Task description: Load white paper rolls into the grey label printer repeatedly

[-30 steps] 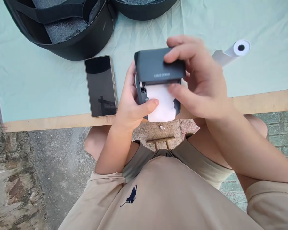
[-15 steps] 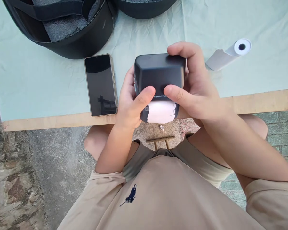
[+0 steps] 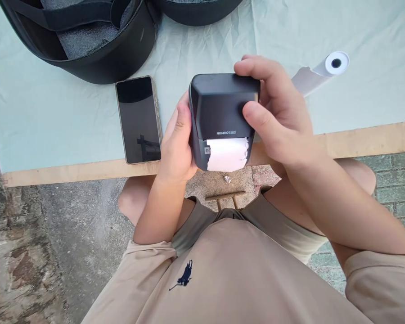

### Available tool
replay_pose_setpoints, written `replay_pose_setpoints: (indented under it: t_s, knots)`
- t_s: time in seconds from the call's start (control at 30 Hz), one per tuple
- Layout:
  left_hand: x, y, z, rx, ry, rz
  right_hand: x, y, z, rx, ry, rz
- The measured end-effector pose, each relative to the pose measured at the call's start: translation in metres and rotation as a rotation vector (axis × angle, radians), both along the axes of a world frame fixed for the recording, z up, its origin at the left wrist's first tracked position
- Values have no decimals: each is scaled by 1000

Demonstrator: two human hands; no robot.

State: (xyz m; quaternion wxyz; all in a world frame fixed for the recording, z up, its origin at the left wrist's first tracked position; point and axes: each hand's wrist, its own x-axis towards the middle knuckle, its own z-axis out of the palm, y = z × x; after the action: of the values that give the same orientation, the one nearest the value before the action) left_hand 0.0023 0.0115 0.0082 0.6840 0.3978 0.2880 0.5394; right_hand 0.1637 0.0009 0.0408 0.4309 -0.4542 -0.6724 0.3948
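Both hands hold a black label printer point(image 3: 224, 108) marked NIIMBOT above the table's front edge. A strip of white paper point(image 3: 227, 155) with a ragged edge sticks out of its near end. My left hand point(image 3: 177, 146) grips the left side, the thumb lying along that side and the other fingers mostly hidden behind. On the right side is my right hand point(image 3: 281, 117), closed round the printer, with its thumb on the lid and its index finger over the far top corner.
A phone point(image 3: 139, 120) with a dark screen lies left of the printer. Behind it stands an open black zip case point(image 3: 104, 63) with grey foam. A partly unrolled white paper roll point(image 3: 320, 72) rests at the right. The table's wooden edge point(image 3: 367, 137) runs across in front.
My left thumb has moved off the printer's front onto its left side, uncovering the whole brand name. My right thumb has slid up and right on the lid.
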Motion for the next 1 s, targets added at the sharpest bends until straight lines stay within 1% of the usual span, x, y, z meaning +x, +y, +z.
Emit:
replay_pose_setpoints:
  t_s: [0.07,0.13,0.27,0.37,0.5,0.6,0.7,0.8,0.9,0.93,1.0]
  knots:
    - [1,-2,2,-12,48,54,0,0,2,-10,78,13]
    - [1,-5,6,-17,82,81,1,0,3,-30,135,62]
    - [-1,-10,16,-81,123,84,4,2,4,-24,117,118]
    - [-2,-11,20,-132,98,85,7,4,3,-11,94,169]
    - [-3,-9,19,-167,74,105,9,5,2,5,86,205]
    - [-6,-7,17,-196,83,97,12,5,7,-21,65,250]
    - [-7,-6,16,-214,40,69,17,5,13,-48,5,285]
    - [-5,-6,18,-235,49,72,20,6,17,7,-39,283]
    - [-4,-6,20,-236,99,121,22,9,19,58,-60,293]
    - [-4,-6,20,-231,97,118,23,9,19,57,-71,299]
    - [-5,-5,17,-208,50,52,23,11,20,35,-85,295]
